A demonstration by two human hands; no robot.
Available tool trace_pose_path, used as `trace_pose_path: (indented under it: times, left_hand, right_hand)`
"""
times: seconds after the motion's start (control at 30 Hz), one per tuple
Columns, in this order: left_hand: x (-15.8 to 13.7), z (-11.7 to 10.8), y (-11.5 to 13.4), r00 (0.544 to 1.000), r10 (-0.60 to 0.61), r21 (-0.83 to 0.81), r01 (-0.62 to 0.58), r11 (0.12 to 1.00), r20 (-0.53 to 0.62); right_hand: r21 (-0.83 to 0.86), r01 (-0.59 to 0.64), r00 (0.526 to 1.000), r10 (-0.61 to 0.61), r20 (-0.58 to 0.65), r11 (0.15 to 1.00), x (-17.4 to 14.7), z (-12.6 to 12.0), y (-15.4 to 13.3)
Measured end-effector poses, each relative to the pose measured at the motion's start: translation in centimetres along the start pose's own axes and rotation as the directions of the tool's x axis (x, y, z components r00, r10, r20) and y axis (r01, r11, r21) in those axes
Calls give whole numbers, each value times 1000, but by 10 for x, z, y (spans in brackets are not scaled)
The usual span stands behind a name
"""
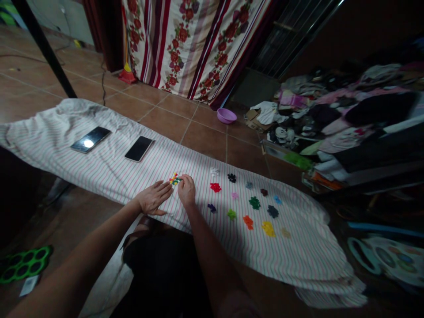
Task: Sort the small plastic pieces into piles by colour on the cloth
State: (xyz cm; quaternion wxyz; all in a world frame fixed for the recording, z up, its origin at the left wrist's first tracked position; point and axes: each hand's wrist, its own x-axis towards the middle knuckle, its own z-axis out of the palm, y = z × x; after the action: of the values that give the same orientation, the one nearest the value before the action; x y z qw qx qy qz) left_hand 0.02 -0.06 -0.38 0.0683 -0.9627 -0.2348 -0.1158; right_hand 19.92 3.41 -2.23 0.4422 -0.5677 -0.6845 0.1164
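Note:
A small patch of mixed red, yellow, green and white pieces lies on the striped cloth. My left hand rests flat beside it, fingers stretched out and holding nothing, the tips close to its left side. At the patch's right edge, my right hand has its fingers curled and pinched; anything between them is too small to make out. To the right, small pieces are sorted by colour into several piles, among them red, black, dark green, orange and yellow.
Two phones, one with a glare spot and one dark, lie left on the cloth. Beyond are a purple basin, a red broom and a floral curtain. Clothes are heaped at right.

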Motion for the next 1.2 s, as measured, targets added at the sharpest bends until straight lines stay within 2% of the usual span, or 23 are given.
trace_pose_path:
  times: [0.5, 0.77, 1.2]
  left_hand:
    - [-1, 3, 0, 1000, 6, -6, -7, 1000, -28]
    - [-2, 5, -1, 1000, 9, -1, -9, 1000, -23]
    - [-2, 4, 0, 1000, -3, 11, 3, 1000, 4]
  right_hand:
    - [51, -31, 999, 33, -40, 998, -3, -3, 1]
    - [53, -100, 995, 101, -21, 994, -3, -5, -1]
    - [41, -145, 989, 145, 21, 989, -2, -10, -6]
